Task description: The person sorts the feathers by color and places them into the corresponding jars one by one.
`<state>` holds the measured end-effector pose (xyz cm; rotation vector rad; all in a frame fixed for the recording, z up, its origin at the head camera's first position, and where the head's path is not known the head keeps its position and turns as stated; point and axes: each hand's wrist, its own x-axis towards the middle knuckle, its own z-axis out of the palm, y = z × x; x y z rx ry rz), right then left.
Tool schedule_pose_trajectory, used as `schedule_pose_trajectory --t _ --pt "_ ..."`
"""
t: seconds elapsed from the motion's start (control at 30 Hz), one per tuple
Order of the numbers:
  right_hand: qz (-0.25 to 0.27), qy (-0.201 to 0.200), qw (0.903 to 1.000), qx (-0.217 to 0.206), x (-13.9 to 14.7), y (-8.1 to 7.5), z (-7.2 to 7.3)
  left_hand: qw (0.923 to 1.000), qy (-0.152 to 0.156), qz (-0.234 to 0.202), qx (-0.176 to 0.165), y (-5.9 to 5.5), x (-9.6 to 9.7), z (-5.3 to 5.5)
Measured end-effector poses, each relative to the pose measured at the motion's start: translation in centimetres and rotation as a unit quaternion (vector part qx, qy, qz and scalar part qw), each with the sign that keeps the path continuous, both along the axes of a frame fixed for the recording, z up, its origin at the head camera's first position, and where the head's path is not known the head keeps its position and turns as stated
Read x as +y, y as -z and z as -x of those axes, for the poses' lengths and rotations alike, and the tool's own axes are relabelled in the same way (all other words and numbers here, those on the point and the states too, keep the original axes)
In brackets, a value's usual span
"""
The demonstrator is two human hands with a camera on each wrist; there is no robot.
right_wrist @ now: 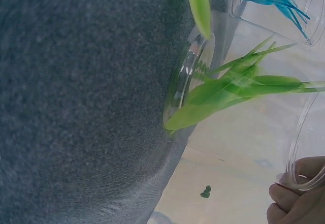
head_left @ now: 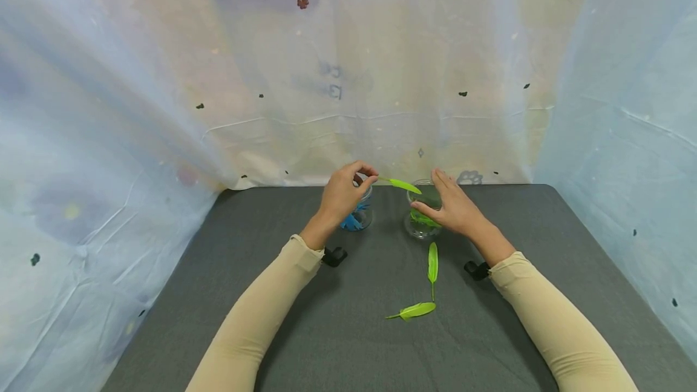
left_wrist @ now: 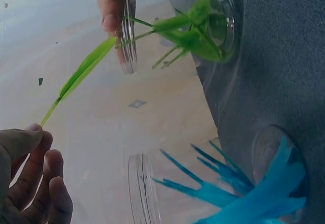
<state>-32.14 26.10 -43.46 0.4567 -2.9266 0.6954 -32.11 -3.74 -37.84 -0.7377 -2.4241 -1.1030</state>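
Note:
My left hand [head_left: 344, 192] pinches a bright green feather [head_left: 405, 186] by its quill, between thumb and fingertip. The feather's soft tip reaches over the mouth of a clear jar [head_left: 419, 233]. Several green feathers [left_wrist: 195, 36] stand inside that jar, quills upward. My right hand [head_left: 454, 207] holds the jar near its rim, the thumb toward me; in the right wrist view its curled fingers [right_wrist: 299, 198] touch the rim. Two more green feathers, one pointing away from me [head_left: 432, 262] and one lying sideways [head_left: 418, 311], rest on the dark cloth.
Left of the green feathers' jar stands a second clear jar [head_left: 368, 218] with blue feathers [left_wrist: 259, 196] in it, just behind my left hand. A grey cloth [head_left: 348, 349] covers the table. A patterned curtain [head_left: 381, 77] hangs along the back edge and both sides.

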Motion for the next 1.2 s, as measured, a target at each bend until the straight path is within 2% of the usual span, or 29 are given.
schedule_pose_trajectory --t 0.23,0.43,0.63,1.2 --pt "-0.001 0.002 1.0 0.007 -0.1 0.0 0.1 0.9995 0.006 0.031 0.01 0.2 1.4 0.4" --pt "0.004 0.001 0.9999 0.014 -0.1 0.1 0.1 0.9992 0.022 0.032 0.007 0.2 2.6 1.0" --pt "0.003 0.001 0.9999 0.01 -0.1 0.0 0.0 0.9988 0.019 0.045 -0.001 0.6 3.7 1.6" --pt "0.003 0.0 1.0 0.004 -0.1 0.0 0.0 0.9966 0.014 0.078 -0.021 1.8 5.9 2.3"
